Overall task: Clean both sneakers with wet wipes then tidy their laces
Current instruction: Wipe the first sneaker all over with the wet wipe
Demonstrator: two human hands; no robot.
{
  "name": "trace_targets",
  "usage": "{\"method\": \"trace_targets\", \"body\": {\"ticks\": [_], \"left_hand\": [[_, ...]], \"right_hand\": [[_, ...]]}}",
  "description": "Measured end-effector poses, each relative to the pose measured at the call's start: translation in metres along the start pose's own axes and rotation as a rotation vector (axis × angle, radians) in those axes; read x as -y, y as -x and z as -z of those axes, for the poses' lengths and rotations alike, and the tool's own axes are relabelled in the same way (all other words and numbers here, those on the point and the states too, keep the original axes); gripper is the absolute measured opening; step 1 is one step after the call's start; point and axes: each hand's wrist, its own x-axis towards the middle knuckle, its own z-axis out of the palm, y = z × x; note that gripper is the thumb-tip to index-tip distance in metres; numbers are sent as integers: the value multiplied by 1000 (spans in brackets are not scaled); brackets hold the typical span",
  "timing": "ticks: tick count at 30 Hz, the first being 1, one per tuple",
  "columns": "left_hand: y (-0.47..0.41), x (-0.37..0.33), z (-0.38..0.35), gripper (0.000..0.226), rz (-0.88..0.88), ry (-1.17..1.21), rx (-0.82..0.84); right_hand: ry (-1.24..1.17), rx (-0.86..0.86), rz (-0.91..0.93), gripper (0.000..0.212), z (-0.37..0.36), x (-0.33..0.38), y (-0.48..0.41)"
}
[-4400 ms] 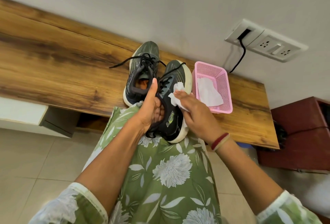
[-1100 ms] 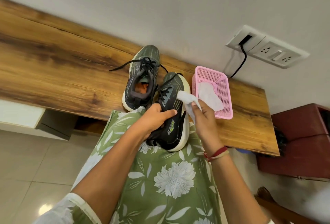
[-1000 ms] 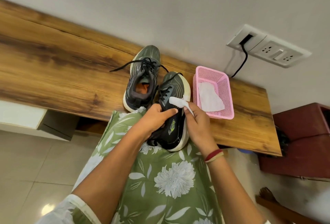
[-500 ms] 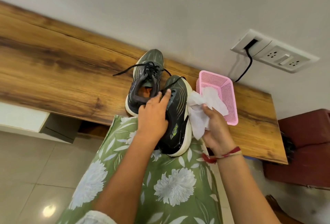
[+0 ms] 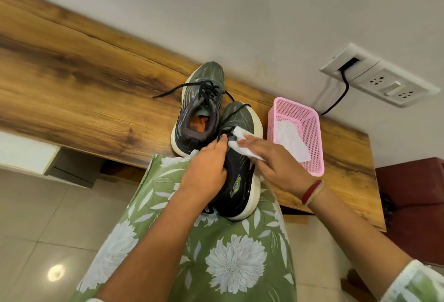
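Observation:
Two dark grey sneakers with white soles are in the head view. One sneaker (image 5: 199, 107) stands on the wooden shelf (image 5: 84, 95), its black laces loose. The other sneaker (image 5: 240, 181) rests partly on my lap, toe on the shelf. My left hand (image 5: 206, 169) grips this sneaker around its collar from the left. My right hand (image 5: 271, 164) lies flat over a white wet wipe (image 5: 237, 143), pressing it onto the sneaker's tongue and lace area.
A pink mesh basket (image 5: 312, 138) holding another white wipe (image 5: 289, 143) stands on the shelf just right of the sneakers. A wall socket panel (image 5: 382, 80) with a black cable is above it. A dark red cabinet (image 5: 413, 203) stands at the right.
My right hand brought the wipe from beside the sneaker's sole back onto its top. My left hand slid down from the top of the sneaker to its collar.

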Motion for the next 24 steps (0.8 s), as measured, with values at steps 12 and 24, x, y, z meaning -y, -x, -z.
{"method": "trace_targets", "body": {"ticks": [12, 24], "left_hand": [[-1, 1, -1, 66, 4, 109, -37], [-3, -3, 5, 57, 15, 177, -88]], "right_hand": [[-23, 116, 65, 38, 9, 10, -8], [3, 93, -19, 36, 19, 2, -17]]}}
